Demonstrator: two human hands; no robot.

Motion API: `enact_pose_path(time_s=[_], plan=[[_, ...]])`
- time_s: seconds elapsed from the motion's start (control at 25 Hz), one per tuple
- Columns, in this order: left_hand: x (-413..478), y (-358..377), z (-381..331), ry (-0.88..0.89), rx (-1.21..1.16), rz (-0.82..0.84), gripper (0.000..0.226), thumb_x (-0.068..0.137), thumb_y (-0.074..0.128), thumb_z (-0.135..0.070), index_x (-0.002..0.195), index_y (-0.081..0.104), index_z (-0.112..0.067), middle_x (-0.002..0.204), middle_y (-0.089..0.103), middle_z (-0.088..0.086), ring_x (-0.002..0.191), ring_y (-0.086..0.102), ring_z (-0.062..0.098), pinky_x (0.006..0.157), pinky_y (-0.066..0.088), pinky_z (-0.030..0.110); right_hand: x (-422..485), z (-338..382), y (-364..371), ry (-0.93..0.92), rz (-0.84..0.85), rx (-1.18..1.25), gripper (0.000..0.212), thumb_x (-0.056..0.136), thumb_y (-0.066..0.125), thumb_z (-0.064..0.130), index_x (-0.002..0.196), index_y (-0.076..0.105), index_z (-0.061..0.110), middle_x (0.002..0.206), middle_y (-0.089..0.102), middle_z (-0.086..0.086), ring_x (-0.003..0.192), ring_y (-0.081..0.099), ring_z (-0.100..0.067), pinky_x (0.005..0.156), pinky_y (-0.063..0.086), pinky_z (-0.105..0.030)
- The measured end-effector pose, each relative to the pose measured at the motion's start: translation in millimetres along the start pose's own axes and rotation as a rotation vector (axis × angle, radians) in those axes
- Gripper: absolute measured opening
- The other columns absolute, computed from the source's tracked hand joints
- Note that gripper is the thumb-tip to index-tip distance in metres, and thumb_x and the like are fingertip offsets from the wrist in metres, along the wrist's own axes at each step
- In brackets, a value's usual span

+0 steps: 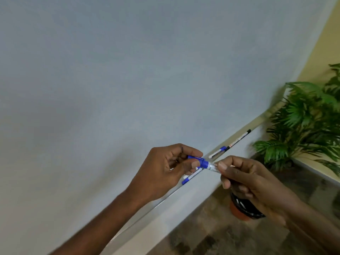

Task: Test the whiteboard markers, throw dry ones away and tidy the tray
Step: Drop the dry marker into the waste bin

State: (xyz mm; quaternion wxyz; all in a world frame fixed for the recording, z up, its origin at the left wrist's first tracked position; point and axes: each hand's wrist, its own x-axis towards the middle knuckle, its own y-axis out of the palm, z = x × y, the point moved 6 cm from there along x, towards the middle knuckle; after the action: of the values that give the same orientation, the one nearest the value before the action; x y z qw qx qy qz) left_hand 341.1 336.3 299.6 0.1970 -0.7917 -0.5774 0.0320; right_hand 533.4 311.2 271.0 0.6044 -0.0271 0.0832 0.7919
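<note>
Both hands meet in front of the whiteboard's metal tray (165,198). My left hand (165,172) pinches the blue cap (201,161) of a marker. The white barrel (213,167) of that same marker is gripped by my right hand (244,183). Cap and barrel still touch. Below my left fingers a blue-ended marker (191,176) lies on the tray. Further right on the tray lie another blue-capped marker (218,152) and a black-capped marker (240,138). The whiteboard (128,80) above is blank.
An orange bin with a black liner (242,208) stands on the tiled floor under my right hand. A green potted plant (303,122) fills the right side, close to the tray's end. The yellow wall (329,43) shows beyond the board.
</note>
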Motion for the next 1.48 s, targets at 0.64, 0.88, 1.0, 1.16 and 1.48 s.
enact_pose_path(time_s=[0.64, 0.88, 1.0, 1.16, 1.48], plan=[[74.0, 263.1, 208.4, -0.617, -0.225, 0.213, 0.018, 0.094, 0.072, -0.008, 0.110, 0.077, -0.016, 0.105, 0.078, 0.007, 0.089, 0.077, 0.007, 0.076, 0.059, 0.018, -24.7, -260.8, -214.3, 0.204, -0.931, 0.542, 0.019, 0.088, 0.070, 0.000, 0.072, 0.072, 0.008, 0.069, 0.061, -0.011, 0.052, 0.062, -0.006, 0.050, 0.052, -0.015], [125.7, 325.1, 250.2, -0.747, -0.229, 0.254, 0.017, 0.092, 0.076, -0.008, 0.109, 0.074, -0.010, 0.094, 0.078, 0.003, 0.073, 0.074, -0.002, 0.072, 0.060, 0.018, -0.2, -310.8, -274.3, 0.337, -1.110, 0.516, 0.010, 0.095, 0.060, -0.004, 0.092, 0.067, -0.010, 0.066, 0.059, -0.009, 0.058, 0.056, -0.010, 0.049, 0.049, -0.016], [169.0, 337.1, 267.9, -0.737, -0.216, 0.249, 0.013, 0.091, 0.077, -0.009, 0.103, 0.077, -0.013, 0.084, 0.079, -0.005, 0.073, 0.074, 0.004, 0.079, 0.061, 0.025, 24.7, -324.7, -299.6, 0.390, -1.158, 0.600, 0.013, 0.094, 0.060, -0.004, 0.083, 0.067, -0.001, 0.067, 0.064, -0.008, 0.070, 0.057, -0.019, 0.053, 0.053, -0.019], [234.8, 354.3, 285.8, -0.677, -0.180, 0.306, 0.020, 0.093, 0.076, -0.014, 0.113, 0.077, -0.013, 0.101, 0.079, 0.004, 0.090, 0.077, 0.014, 0.083, 0.063, 0.026, 64.7, -327.4, -340.3, 0.451, -1.105, 0.615, 0.014, 0.098, 0.058, 0.005, 0.106, 0.065, -0.005, 0.087, 0.064, -0.018, 0.077, 0.061, -0.022, 0.064, 0.055, -0.024], [328.5, 427.9, 321.2, -0.733, -0.024, 0.362, 0.036, 0.105, 0.056, -0.019, 0.139, 0.062, -0.008, 0.139, 0.065, 0.012, 0.124, 0.064, 0.024, 0.111, 0.050, 0.044, 132.8, -331.5, -446.8, 0.494, -1.112, 0.768, 0.020, 0.097, 0.064, 0.010, 0.115, 0.061, 0.000, 0.095, 0.065, -0.015, 0.082, 0.065, -0.018, 0.061, 0.059, -0.023]])
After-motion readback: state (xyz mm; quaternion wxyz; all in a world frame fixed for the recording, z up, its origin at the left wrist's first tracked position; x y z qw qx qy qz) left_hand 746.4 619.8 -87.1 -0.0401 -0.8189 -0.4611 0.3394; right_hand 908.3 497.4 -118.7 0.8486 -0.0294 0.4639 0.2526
